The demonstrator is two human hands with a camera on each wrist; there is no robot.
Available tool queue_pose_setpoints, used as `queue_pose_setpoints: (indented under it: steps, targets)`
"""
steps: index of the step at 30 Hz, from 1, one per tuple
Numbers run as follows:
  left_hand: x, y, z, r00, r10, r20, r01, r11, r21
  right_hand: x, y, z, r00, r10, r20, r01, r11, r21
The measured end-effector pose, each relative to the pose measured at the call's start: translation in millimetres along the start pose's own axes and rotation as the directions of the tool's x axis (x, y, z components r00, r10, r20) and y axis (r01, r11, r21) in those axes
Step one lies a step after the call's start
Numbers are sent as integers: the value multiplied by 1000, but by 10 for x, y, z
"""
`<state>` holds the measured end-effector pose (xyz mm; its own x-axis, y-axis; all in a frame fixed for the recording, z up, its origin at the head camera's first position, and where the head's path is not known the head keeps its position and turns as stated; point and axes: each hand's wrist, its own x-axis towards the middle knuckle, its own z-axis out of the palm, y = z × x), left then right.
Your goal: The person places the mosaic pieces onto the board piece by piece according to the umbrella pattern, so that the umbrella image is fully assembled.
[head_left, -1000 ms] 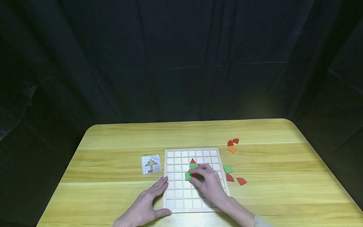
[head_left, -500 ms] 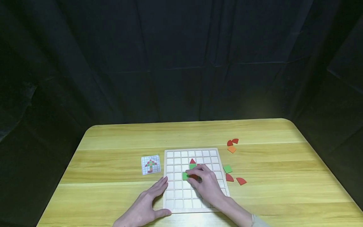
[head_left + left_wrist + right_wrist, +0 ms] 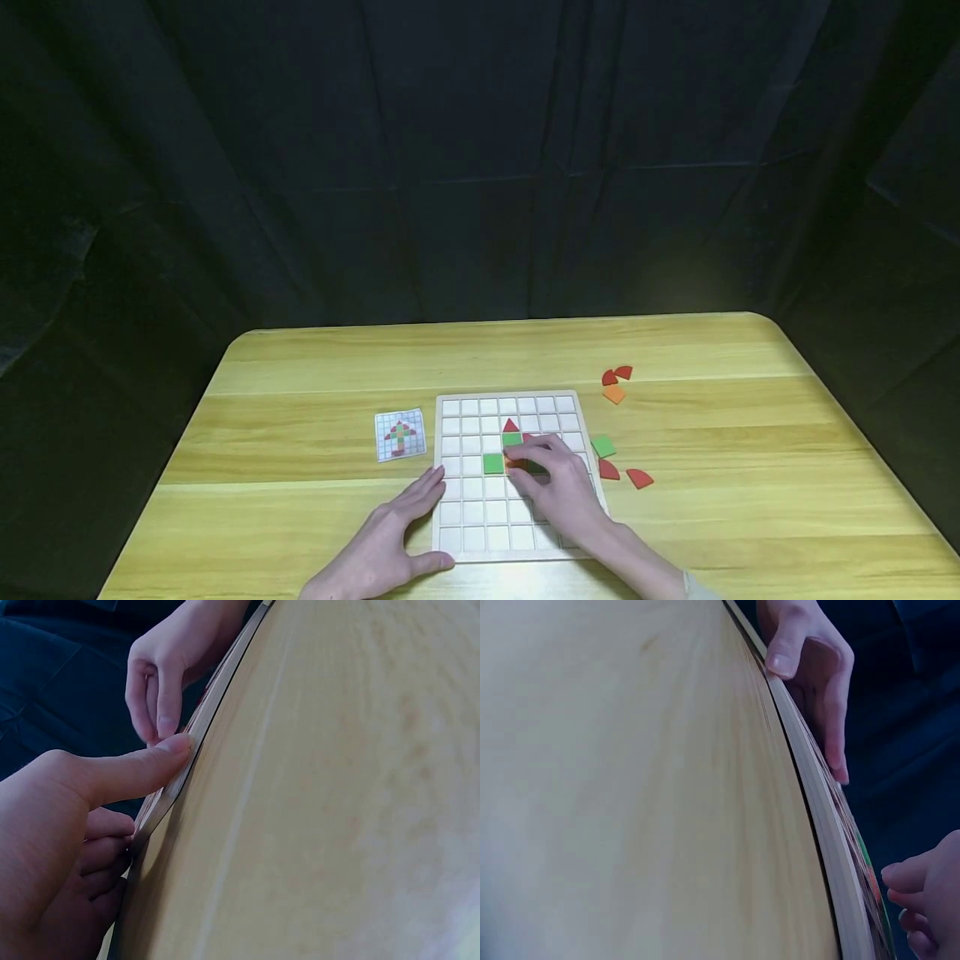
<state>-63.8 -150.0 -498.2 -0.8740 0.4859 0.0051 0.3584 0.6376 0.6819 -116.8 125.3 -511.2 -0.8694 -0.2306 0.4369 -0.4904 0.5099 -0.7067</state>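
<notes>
In the head view, my left hand (image 3: pixel 390 533) rests with straight fingers along the left and near edges of a white gridded wooden board (image 3: pixel 472 537). My right hand (image 3: pixel 558 483) is over the board's middle, thumb and forefinger apart. Just left of its fingertips a green square tile (image 3: pixel 492 463) lies flat in a cell. Some orange (image 3: pixel 511 461) shows between those fingertips, partly hidden. Farther up sit a red triangle tile (image 3: pixel 511 426) and a second green square tile (image 3: pixel 512 438). A red tile (image 3: pixel 527 437) is mostly covered by the right hand.
Left of the board lies a card (image 3: pixel 400 435) printed with a coloured grid pattern. To its right are a loose green square (image 3: pixel 603 447), red quarter-circle tiles (image 3: pixel 640 478) and, farther back, an orange tile (image 3: pixel 614 394) beside two more red ones.
The green square tile has slid left and now lies flat in its cell. My right fingers have drawn back right from it, showing orange between them. My left hand stays put.
</notes>
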Motion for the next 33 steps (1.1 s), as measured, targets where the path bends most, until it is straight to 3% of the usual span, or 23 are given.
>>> queue_pose_setpoints:
  steps: [14, 16, 21, 33]
  targets:
    - [-10, 15, -9, 1000, -8, -10, 8, 1000, 2, -456, 356, -719, 983, 60, -172, -77, 992, -96]
    - [-11, 12, -11, 1000, -15, -7, 15, 1000, -3, -513, 391, -789, 982, 35, -185, -58, 991, -121]
    - [-13, 5, -12, 1000, -19, -3, 19, 1000, -17, -593, 428, -870, 981, -6, -194, -27, 985, -168]
    - [-8, 16, -4, 1000, -15, -5, 15, 1000, -9, -481, 557, -937, 964, 11, -265, -90, 953, -288]
